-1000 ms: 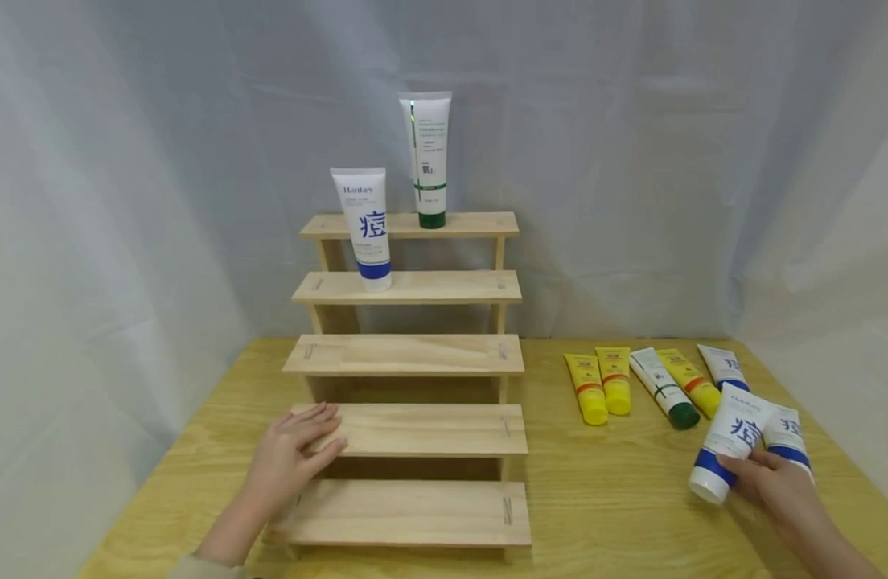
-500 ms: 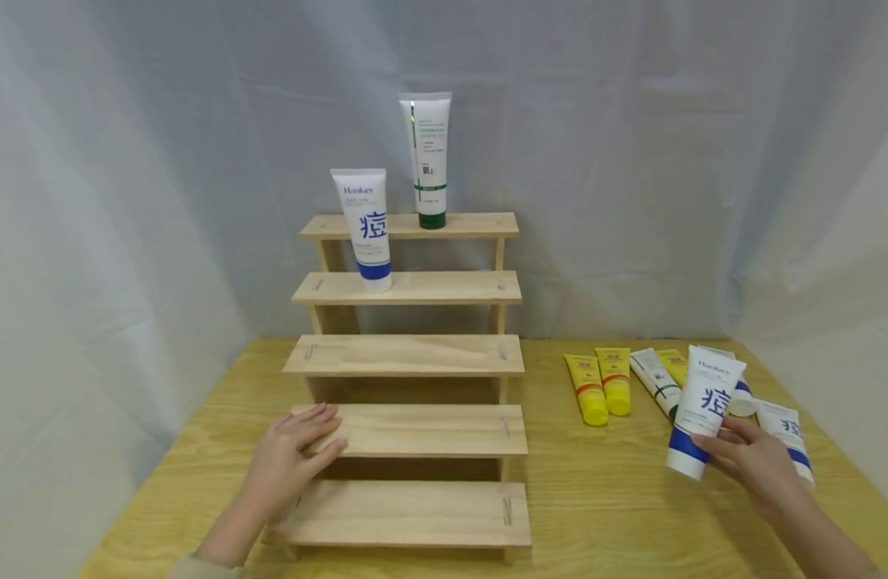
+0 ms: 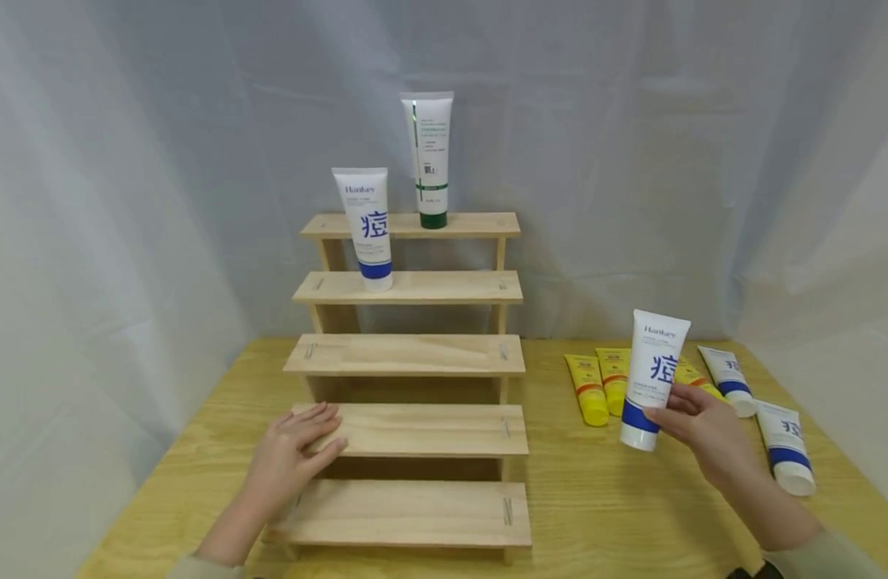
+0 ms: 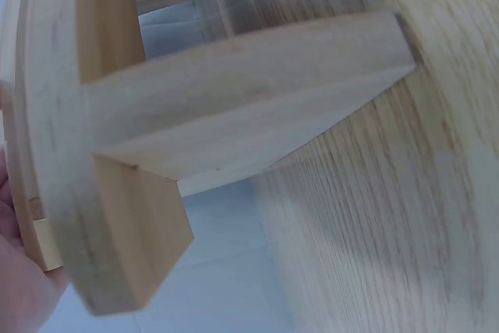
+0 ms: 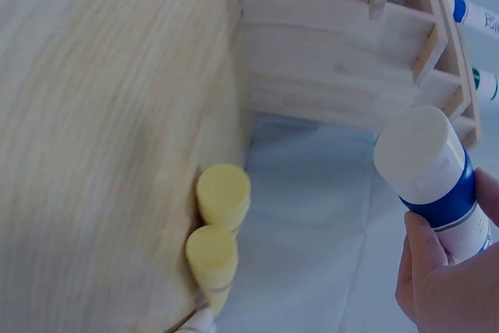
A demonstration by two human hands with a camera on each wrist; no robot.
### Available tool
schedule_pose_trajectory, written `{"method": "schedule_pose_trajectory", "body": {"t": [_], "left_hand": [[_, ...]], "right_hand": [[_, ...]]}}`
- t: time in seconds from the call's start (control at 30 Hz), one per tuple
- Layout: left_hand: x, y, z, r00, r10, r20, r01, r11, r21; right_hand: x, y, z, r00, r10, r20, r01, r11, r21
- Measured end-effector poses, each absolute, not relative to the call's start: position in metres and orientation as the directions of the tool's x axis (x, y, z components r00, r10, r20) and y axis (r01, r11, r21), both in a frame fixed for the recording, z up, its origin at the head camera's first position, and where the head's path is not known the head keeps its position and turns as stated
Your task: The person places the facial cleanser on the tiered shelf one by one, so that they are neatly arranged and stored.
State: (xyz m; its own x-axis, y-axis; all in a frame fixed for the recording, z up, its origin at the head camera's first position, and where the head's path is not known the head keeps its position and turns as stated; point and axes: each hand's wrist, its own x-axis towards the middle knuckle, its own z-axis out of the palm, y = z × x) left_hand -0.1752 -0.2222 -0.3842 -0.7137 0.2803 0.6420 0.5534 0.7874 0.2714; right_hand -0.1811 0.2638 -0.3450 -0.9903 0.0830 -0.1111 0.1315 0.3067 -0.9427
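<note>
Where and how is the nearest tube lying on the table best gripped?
Probably at the blue band by its cap, pinched across from above and the near side: the tube lies flat, that rounder end nearest, its flattened end close to another tube.

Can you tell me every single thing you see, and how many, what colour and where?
Wooden stand: one, pale wood, left of centre on the table
Tube in the air: one, white with blue band, held over the right side
Green-capped tube: one, white and green, top step
Standing blue-banded tube: one, white and blue, second step down
Lying blue-banded tubes: two, white and blue, far right
Yellow tubes: three seen, yellow, lying right of the stand
White piece: one, white, bottom of right wrist view, mostly cut off
Table: one, yellowish wood, underneath
Sheet: greyish white, behind and around; count unclear
Sleeves: two, pale, bottom edge
Left hand: one, bare, resting on the stand
Right hand: one, bare, holding the tube
</note>
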Motion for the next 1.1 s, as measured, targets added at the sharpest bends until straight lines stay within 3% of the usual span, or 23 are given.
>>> {"method": "schedule_pose_trajectory", "body": {"t": [0.53,1.1], "left_hand": [[-0.175,-0.222,-0.384,-0.722,0.274,0.635,0.547,0.788,0.282],[-0.176,-0.223,-0.385,-0.714,0.283,0.64,0.556,0.786,0.272]], "right_hand": [[-0.2,0.212,-0.301,-1.0,0.004,0.023,-0.021,0.246,-0.969],[-0.228,0.163,-0.259,-0.99,0.034,0.138,-0.127,0.22,-0.967]]}}
